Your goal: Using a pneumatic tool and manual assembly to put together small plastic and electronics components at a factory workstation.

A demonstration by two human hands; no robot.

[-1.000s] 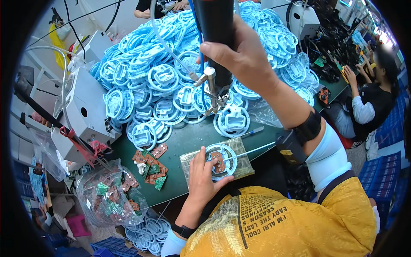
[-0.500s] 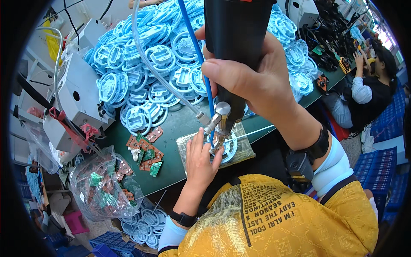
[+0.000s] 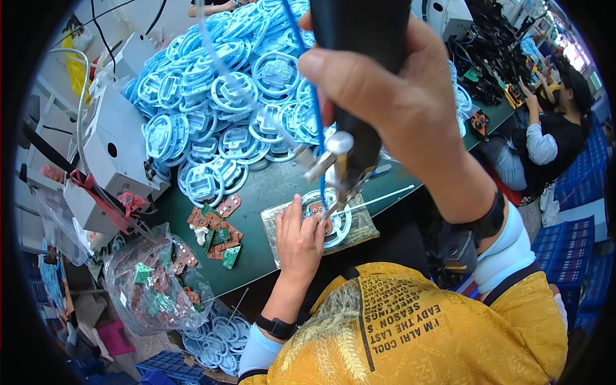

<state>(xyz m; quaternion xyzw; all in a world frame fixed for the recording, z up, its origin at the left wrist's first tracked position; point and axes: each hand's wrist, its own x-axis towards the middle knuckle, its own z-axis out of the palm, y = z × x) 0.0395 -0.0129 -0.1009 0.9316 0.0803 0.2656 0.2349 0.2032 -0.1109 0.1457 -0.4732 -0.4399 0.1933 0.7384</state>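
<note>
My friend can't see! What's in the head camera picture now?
A person's right hand grips a black tool, its metal end over a light-blue ring-shaped part, with the left hand at that part's left side. Beyond, a big heap of similar parts sits on a green table, with small brown and green boards at left.

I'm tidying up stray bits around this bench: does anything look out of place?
A crumpled white scrap lies among the loose circuit boards, to the left of the left hand. It looks odd beside the flat brown and green boards; I can't tell what it is.
</note>
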